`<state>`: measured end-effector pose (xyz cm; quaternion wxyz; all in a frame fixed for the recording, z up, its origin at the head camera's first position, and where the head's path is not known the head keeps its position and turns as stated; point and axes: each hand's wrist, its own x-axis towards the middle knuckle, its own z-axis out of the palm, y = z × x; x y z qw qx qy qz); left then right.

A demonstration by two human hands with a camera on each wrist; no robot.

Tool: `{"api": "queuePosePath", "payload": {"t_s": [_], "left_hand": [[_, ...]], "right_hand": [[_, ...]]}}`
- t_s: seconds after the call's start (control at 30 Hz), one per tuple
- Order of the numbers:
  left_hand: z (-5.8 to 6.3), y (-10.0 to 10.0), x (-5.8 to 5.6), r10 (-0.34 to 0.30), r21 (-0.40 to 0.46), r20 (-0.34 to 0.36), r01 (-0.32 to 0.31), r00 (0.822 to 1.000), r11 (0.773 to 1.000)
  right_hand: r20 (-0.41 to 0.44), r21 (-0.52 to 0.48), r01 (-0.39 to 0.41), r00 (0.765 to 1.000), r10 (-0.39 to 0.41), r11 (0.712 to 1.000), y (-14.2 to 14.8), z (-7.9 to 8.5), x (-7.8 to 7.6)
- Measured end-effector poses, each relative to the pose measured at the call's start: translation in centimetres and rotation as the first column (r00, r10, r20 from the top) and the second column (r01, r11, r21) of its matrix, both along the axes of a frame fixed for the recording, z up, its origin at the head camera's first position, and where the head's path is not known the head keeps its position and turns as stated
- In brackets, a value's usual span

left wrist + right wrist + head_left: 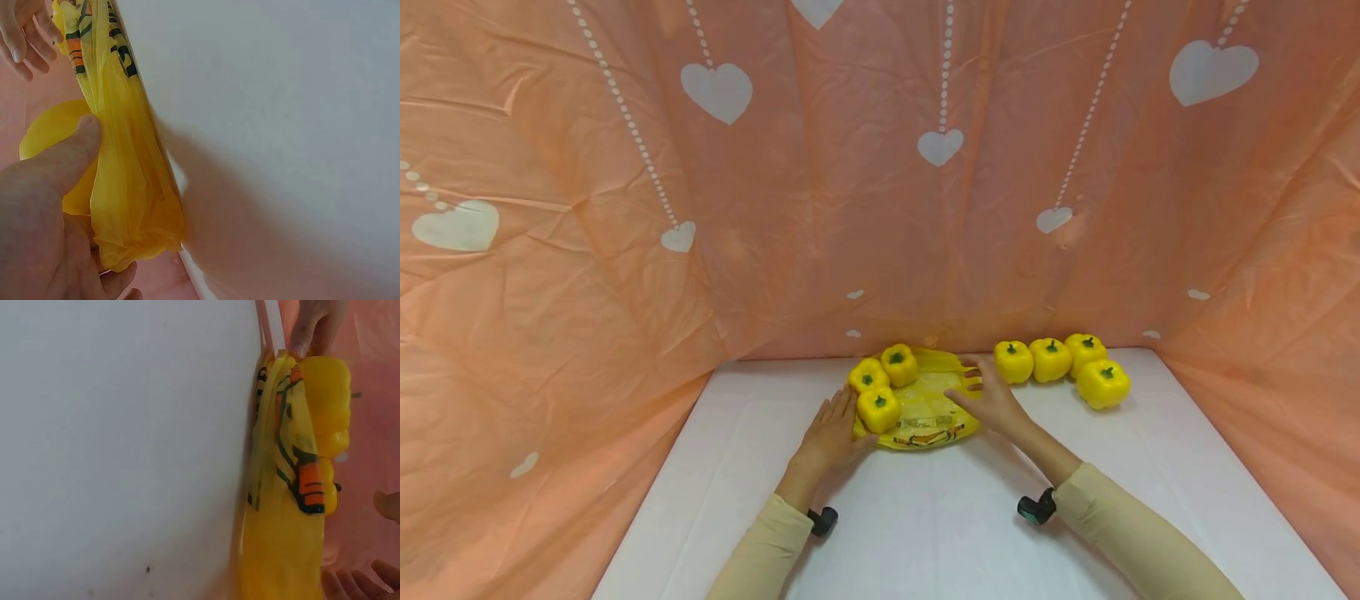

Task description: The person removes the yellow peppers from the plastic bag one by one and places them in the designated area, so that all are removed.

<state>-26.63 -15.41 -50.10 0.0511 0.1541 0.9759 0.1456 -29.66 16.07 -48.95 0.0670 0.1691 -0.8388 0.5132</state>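
A yellow plastic bag [936,396] with printed markings lies on the white table. Three yellow bell peppers with green stems rest along its left side: a rear pepper [898,365], a middle pepper [868,377] and a front pepper [879,409]. My left hand [829,437] is against the bag's left edge beside them, fingers extended and thumb spread. In the left wrist view its thumb [78,147] touches the crumpled yellow plastic; the bag partly hides the other fingers. My right hand [996,400] is at the bag's right side, fingers spread, holding nothing.
Several more yellow bell peppers [1051,360] sit at the table's back right, just beyond my right hand. An orange curtain [880,208] with white hearts encloses the white table [917,525] at the back and sides. A dark wrist device [1037,507] is on each arm.
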Motion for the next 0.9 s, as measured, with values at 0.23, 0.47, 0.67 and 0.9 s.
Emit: {"api": "queuePosePath", "payload": {"t_s": [0.23,0.47,0.67,0.9], "left_hand": [[0.0,0.0,0.1,0.003,-0.001,0.006,-0.003,1.0,1.0],[0.0,0.0,0.1,0.008,0.003,0.008,-0.008,1.0,1.0],[0.0,0.0,0.0,0.005,-0.002,0.008,-0.005,1.0,1.0],[0.0,0.0,-0.1,-0.001,0.001,0.0,0.001,1.0,1.0]], "right_hand": [[-0.018,0.034,-0.03,0.999,0.031,0.999,-0.9,-0.4,-1.1],[-0.004,0.086,-0.049,0.999,0.049,0.995,-1.8,-0.8,-2.4],[0.015,0.112,-0.069,0.998,0.068,0.991,-2.6,-0.7,-3.0],[0.039,0.133,-0.083,0.996,0.079,0.988,-3.8,-1.0,-3.8]]}}
